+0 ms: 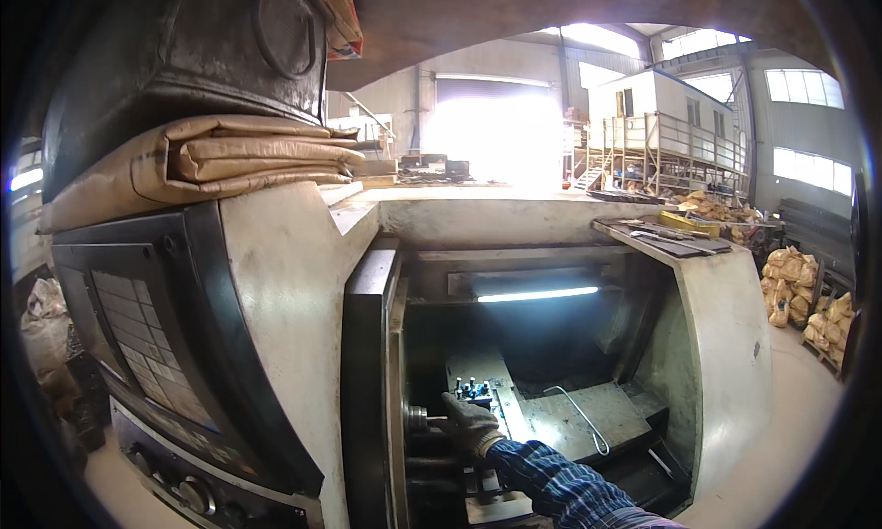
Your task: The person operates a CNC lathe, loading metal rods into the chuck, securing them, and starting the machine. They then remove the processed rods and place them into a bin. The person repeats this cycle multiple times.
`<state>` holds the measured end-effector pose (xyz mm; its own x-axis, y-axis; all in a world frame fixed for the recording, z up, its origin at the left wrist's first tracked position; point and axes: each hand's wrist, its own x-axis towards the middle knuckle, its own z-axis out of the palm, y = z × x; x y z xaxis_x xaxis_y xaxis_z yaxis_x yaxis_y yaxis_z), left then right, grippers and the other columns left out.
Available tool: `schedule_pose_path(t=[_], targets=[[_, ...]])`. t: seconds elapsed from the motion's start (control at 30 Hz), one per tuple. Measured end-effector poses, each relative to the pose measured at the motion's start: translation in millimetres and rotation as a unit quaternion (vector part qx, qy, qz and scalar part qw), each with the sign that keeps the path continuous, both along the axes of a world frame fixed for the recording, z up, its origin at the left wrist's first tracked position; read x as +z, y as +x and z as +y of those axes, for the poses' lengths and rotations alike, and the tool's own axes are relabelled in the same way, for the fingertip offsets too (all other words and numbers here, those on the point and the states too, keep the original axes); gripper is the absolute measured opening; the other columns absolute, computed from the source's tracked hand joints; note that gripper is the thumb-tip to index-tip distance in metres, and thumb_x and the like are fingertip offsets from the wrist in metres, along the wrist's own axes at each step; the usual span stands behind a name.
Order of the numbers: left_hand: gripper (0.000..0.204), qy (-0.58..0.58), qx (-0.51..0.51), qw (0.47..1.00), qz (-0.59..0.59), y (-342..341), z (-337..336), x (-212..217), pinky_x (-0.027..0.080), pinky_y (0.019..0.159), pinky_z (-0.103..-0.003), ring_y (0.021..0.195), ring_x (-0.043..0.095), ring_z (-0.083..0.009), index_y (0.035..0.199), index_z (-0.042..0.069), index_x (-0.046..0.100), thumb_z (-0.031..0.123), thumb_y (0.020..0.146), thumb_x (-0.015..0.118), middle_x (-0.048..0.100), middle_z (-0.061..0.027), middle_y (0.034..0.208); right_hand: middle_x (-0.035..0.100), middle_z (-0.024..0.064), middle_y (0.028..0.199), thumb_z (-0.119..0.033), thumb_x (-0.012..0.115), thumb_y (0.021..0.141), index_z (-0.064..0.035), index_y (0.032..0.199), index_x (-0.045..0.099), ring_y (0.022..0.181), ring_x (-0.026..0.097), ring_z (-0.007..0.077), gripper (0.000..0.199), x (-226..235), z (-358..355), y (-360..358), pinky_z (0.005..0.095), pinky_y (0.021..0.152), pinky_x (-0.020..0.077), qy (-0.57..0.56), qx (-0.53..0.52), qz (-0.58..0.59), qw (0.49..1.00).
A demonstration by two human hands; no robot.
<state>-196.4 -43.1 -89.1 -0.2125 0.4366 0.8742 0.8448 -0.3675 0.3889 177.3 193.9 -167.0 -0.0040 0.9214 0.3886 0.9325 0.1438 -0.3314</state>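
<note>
My right hand, in a grey work glove, reaches from the lower right into the lathe's work space, with a blue plaid sleeve behind it. Its fingers are curled together and point left toward a small round metal part at the spindle side. Whether they grip that part or something small beside it is too dark to make out. Just behind the glove stands a tool post with several bolts on top. A bent metal hook rod lies on the grey cover plate to the right. My left hand is out of view.
A control panel with keys and knobs stands at the left, folded brown sacking above it. The sliding door edges the opening. A lamp glows inside. Flat metal pieces lie on the right ledge; filled bags stand beyond.
</note>
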Motion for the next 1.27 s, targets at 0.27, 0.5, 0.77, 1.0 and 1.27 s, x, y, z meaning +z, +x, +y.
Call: schedule_pose_path(t=[0.27, 0.5, 0.77, 1.0, 1.27], targets=[[0.024, 0.042, -0.039, 0.998, -0.025, 13, 12, 14, 0.051, 0.098, -0.046, 0.108, 0.067, -0.0362, 0.118, -0.006, 0.069, 0.002, 0.095, 0.068, 0.071, -0.0205, 0.121, 0.073, 0.0188, 0.113, -0.026, 0.080, 0.087, -0.0018, 0.142, 0.051, 0.101, 0.072, 0.0317, 0.067, 10, -140, 14, 0.0400, 0.085, 0.0581, 0.111, 0.073, 0.162, 0.978], [0.023, 0.049, -0.083, 0.986, -0.134, 4, 10, -15, 0.051, 0.095, -0.036, 0.109, 0.063, -0.0253, 0.117, 0.000, 0.069, -0.001, 0.095, 0.063, 0.067, -0.0123, 0.123, 0.077, 0.0141, 0.101, -0.009, 0.076, 0.092, 0.0044, 0.131, 0.061, 0.090, 0.074, 0.0171, 0.043, -61, -297, 34, 0.0273, 0.081, 0.0587, -0.014, 0.014, 0.359, 0.933], [0.027, -0.114, -0.227, 0.917, -0.308, 49, -122, -51, 0.056, 0.084, -0.028, 0.099, 0.068, -0.0150, 0.120, 0.006, 0.068, -0.003, 0.094, 0.068, 0.070, -0.0078, 0.114, 0.072, 0.0098, 0.107, -0.014, 0.066, 0.100, 0.0016, 0.129, 0.064, 0.091, 0.070, 0.0184, 0.032, -107, -452, 72, 0.0307, 0.077, 0.0589, -0.101, 0.000, 0.479, 0.872], [0.027, -0.117, -0.142, 0.917, -0.354, -3, -248, -39, 0.056, 0.093, -0.032, 0.109, 0.068, -0.0192, 0.117, 0.001, 0.067, -0.008, 0.092, 0.067, 0.071, -0.0115, 0.115, 0.073, 0.0135, 0.114, -0.009, 0.067, 0.096, 0.0033, 0.127, 0.065, 0.100, 0.070, 0.0213, 0.033, -106, -455, 16, 0.0329, 0.091, 0.0553, -0.211, 0.073, 0.396, 0.890], [0.027, 0.007, 0.137, 0.880, -0.454, -95, -346, -11, 0.047, 0.066, -0.023, 0.076, 0.060, -0.0105, 0.120, -0.004, 0.068, -0.002, 0.093, 0.064, 0.071, -0.0116, 0.106, 0.070, 0.0095, 0.120, -0.013, 0.067, 0.099, 0.0035, 0.144, 0.050, 0.108, 0.065, 0.0158, 0.051, -67, -432, -105, 0.0276, 0.092, 0.0515, -0.356, 0.318, 0.347, 0.807]])
